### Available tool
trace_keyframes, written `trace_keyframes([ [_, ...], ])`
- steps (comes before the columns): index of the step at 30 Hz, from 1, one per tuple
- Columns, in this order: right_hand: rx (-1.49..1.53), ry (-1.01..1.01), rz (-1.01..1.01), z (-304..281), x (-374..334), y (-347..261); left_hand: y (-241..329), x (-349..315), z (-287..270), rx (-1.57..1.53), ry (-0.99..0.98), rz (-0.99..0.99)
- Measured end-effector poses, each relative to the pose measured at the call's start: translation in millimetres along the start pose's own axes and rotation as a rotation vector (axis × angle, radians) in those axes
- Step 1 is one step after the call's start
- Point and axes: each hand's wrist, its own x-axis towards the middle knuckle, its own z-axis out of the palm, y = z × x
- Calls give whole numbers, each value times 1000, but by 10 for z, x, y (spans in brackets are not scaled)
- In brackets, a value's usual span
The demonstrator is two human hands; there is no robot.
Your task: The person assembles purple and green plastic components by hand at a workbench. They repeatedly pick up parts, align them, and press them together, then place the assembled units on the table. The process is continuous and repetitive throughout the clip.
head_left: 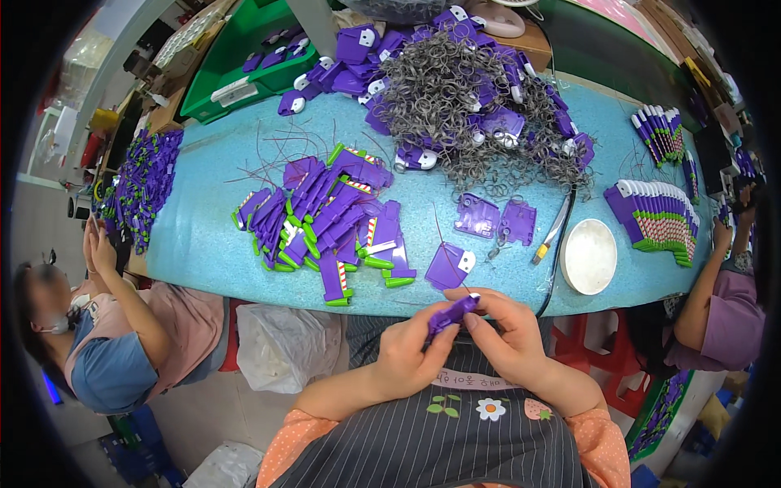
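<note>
Between my two hands, just off the table's near edge, is a small purple plastic part (449, 317) with a white tip. My left hand (411, 346) pinches its left side. The fingers of my right hand (506, 332) close on its upper right end, and a thin dark wire rises from it. A flat purple case piece with a white end (448, 266) lies on the table right beyond my hands. Farther on are two open purple shell halves (478, 215). To the left spreads a pile of purple and green parts with striped strips (325, 211).
A big heap of grey coiled wires (455, 89) lies over purple pieces at the back. On the right stand a white bowl (589, 257), a yellow-handled knife (547, 244) and a row of assembled pieces (655, 220). A green crate (252, 77) sits back left. People sit at both sides.
</note>
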Motion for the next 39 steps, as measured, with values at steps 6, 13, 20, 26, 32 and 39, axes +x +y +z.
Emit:
trace_keyframes([
  [6, -27, 71, -60, 133, 54, 60, -93, -33, 81, -809, 8, -303],
  [13, 106, 76, 84, 115, 132, 106, -186, -29, 48, -911, -43, -255],
  [20, -1256, 615, -71, -652, 702, 72, -118, 13, -58, -1050, -88, -375],
  [26, -993, 553, -110, -727, 662, 69, -105, -47, -52, -1029, -95, -413],
  [32, -961, 669, -59, -1045, -104, -350, -95, -106, -43, -1060, -115, -490],
  [39, -863, 622, 44, -1199, -239, 0, -278, 502, 340, -1163, -211, -622],
])
